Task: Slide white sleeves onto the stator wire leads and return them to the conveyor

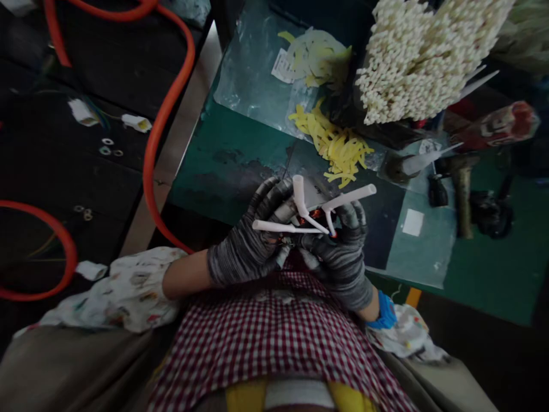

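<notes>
Both my hands wear grey striped gloves and hold one motor stator (316,214) above my lap, at the table's near edge. Its copper windings show between my fingers, while much of its metal body is hidden. White insulating sleeves (349,197) stick out from it in several directions. My left hand (249,243) is wrapped round the stator's left side, thumb toward me. On the other side my right hand (343,257) is closed round it, with its fingers curled behind. Past my fingertips lies a pile of yellow strips (337,143).
Behind lie a plastic bag (253,74) with more yellow pieces and a big bundle of white sleeves (412,63). At right are a hammer (464,197) and a nozzle bottle (412,165). An orange hose (160,120) loops along the left.
</notes>
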